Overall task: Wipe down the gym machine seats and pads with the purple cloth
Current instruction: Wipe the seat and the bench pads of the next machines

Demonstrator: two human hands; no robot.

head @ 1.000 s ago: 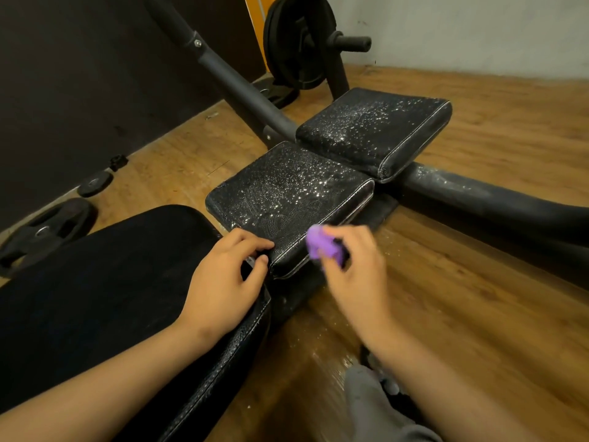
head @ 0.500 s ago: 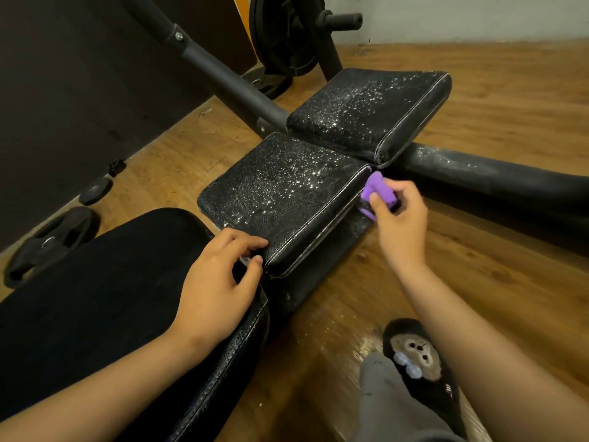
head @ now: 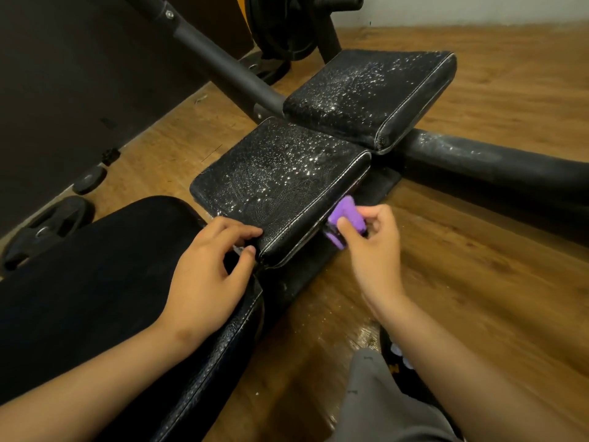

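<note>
One bunched purple cloth (head: 345, 218) sits pinched between the curled fingers and thumb of the right hand (head: 373, 247). It is pressed against the side wall of the nearer black stitched leather pad (head: 277, 186), at that pad's four o'clock. Droplets speckle the pad's top. The left hand (head: 207, 275) clasps the pad's six o'clock corner with bent fingers and thumb, its wrist over the large black padded seat (head: 95, 282). At the nearer pad's one o'clock lies a second wet black leather pad (head: 369, 97). At its three o'clock a thick black frame tube (head: 494, 164) crosses the brown wooden floor (head: 478, 250).
</note>
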